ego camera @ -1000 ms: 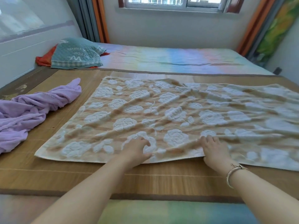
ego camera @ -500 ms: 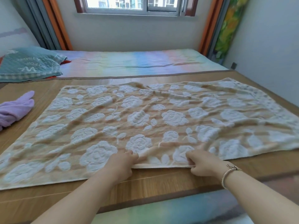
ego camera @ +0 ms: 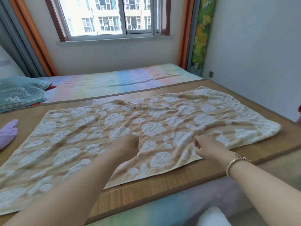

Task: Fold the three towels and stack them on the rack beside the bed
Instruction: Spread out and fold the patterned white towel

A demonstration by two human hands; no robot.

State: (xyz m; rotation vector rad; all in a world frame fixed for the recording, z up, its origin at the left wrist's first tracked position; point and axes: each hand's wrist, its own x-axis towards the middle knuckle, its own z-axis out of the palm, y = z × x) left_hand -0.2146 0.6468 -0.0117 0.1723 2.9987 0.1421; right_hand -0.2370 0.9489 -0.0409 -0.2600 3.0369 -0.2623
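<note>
A person's two hands hover above a beige towel (ego camera: 146, 132) spread flat across a woven bed mat (ego camera: 162, 191), filling the centre of the frame from lower left to right edge. The left hand (ego camera: 128, 145) is curled into a loose fist with nothing visibly in it; the right hand (ego camera: 208, 148), a gold bangle (ego camera: 234, 165) on its wrist, has its fingers (ego camera: 196, 144) bent inward and also appears to grasp nothing, though whether either brushes the cloth cannot be told. The work looks to be at its opening step: this first towel is laid out and mostly smoothed but not yet folded. The next move likely calls for taking a near or side edge in both hands and carrying it across to meet the opposite one, keeping corners aligned. The towel is thick terry, raised white roses on tan stripes, with soft ripples near its far edge. A lilac towel (ego camera: 8, 132) lies bunched at the left edge; a teal quilted cloth (ego camera: 21, 93) with printed lettering sits upper left, beside a pastel rainbow sheet (ego camera: 114, 80). No rack is visible.
</note>
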